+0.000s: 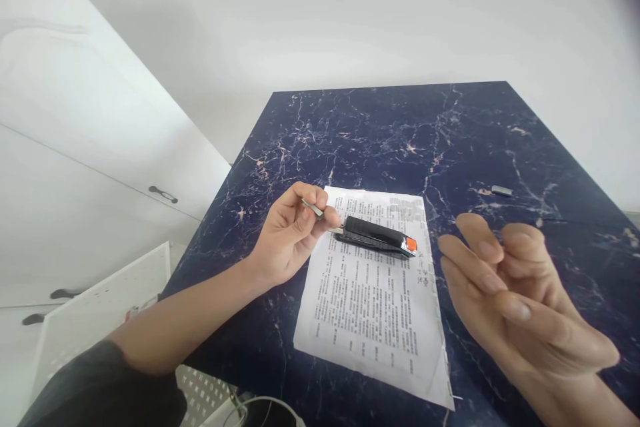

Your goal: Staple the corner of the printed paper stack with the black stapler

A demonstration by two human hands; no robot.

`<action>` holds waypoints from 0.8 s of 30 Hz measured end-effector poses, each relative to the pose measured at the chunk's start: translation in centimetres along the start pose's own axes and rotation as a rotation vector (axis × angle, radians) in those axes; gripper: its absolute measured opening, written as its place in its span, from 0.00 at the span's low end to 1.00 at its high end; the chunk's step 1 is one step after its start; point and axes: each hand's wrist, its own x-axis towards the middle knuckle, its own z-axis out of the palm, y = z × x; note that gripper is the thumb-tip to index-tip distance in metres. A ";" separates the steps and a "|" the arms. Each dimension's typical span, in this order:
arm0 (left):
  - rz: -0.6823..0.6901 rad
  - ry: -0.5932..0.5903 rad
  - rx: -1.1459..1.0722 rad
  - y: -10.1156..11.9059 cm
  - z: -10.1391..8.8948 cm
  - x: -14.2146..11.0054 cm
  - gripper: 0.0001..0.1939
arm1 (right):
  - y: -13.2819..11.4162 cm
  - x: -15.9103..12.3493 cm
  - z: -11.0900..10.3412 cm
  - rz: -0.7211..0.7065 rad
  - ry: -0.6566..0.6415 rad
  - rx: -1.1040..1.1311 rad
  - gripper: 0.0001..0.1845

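Note:
Between the thumb and fingers of my left hand (295,227) is a small grey strip of staples (313,207). Just to its right a black stapler (377,235) with an orange mark at one end lies on printed sheets of paper (370,320). A bit of metal sticks out of the stapler's near-hand end, partly hidden by my fingers. My right hand (520,300) hovers at the right of the paper, palm turned up, fingers loosely curled and apart, with nothing visible in them. Beyond it, another grey staple strip (501,190) rests on the table.
The dark blue marble-patterned table (350,140) stands against a pale wall. White cabinets (90,147) with dark handles line the left side. A white perforated rack (107,310) sits below the table's left edge, with cables (265,403) near the bottom.

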 end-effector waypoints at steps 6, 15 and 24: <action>0.024 -0.013 0.044 0.1 -0.3 0.2 0.11 | 0.0 0.1 -0.1 -0.010 -0.029 -0.042 0.18; 0.031 -0.020 0.065 0.1 -0.5 0.3 0.09 | 0.0 0.1 -0.4 -0.008 -0.062 -0.037 0.20; 0.342 -0.035 0.603 -0.3 -3.7 2.7 0.08 | 0.4 0.5 -0.2 -0.049 -0.070 -0.097 0.16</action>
